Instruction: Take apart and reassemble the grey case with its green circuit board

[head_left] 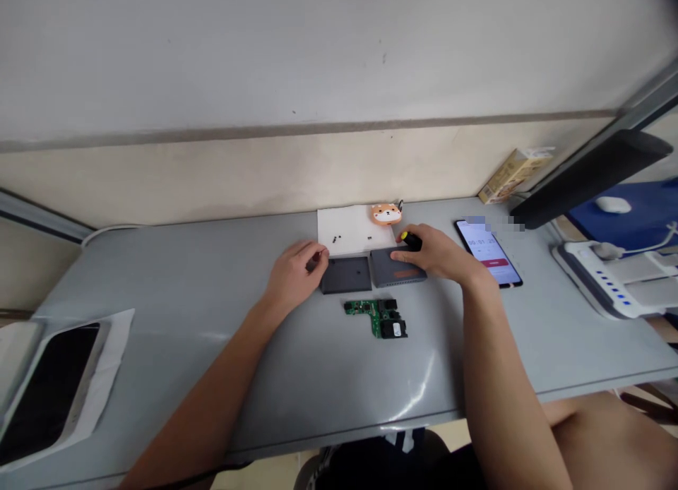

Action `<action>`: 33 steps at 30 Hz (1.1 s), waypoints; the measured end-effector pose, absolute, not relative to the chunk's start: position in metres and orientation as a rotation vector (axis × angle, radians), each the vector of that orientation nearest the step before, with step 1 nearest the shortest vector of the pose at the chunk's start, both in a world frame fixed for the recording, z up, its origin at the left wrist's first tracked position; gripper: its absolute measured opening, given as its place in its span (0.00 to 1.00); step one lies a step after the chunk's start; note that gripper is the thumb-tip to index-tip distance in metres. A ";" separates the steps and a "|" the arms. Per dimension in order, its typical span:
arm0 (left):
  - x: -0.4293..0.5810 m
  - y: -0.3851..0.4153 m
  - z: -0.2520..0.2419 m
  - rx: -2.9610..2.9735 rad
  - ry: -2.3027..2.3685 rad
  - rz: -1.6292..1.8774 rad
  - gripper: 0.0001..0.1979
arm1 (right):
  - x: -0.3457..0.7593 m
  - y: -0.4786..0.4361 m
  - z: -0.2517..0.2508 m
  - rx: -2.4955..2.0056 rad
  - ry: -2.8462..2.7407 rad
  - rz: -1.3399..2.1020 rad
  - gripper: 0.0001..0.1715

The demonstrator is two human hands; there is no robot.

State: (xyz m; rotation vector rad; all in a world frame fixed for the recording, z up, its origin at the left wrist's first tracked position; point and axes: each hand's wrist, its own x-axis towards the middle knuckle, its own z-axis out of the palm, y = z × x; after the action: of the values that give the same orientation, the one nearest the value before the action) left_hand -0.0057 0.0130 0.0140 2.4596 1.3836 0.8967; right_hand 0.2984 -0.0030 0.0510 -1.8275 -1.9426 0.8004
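My right hand (426, 253) is closed around a yellow-and-black screwdriver (407, 237), of which only the handle end shows. Its thumb rests on top of a dark grey box-shaped case (389, 267). Left of that lies a shallow black cover (347, 277), its inner side facing up. Beside the cover's upper left corner, my left hand (299, 271) pinches thumb and fingertips together; whatever is between them is too small to make out. A green circuit board (375, 315) with black connectors lies in front of the case. Several tiny screws (335, 239) sit on a white paper sheet (349, 223) behind.
An orange animal-faced pouch (386, 213) sits on the paper's back edge. To the right are a phone (490, 253) with a running timer, a power strip (609, 278) and a carton (513, 176). A dark-screened device (50, 384) lies at the left on the grey table (185, 264).
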 end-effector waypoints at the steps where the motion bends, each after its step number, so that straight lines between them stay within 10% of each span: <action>1: -0.003 0.010 0.016 2.508 1.349 0.956 0.10 | 0.298 -0.003 0.051 -1.827 -1.948 0.801 0.18; 10: 0.039 -0.047 0.028 2.849 0.557 0.575 0.14 | 0.299 -0.003 0.050 -1.790 -1.978 0.789 0.17; 33: 0.025 -0.020 0.013 2.755 0.958 0.592 0.11 | 0.298 -0.002 0.053 -1.811 -1.986 0.819 0.16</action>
State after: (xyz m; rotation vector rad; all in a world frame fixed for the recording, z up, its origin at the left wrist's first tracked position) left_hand 0.0252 -0.0197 0.0133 2.7554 0.9581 0.5920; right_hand 0.2977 -0.0025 0.0532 -1.8108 -1.9864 0.8194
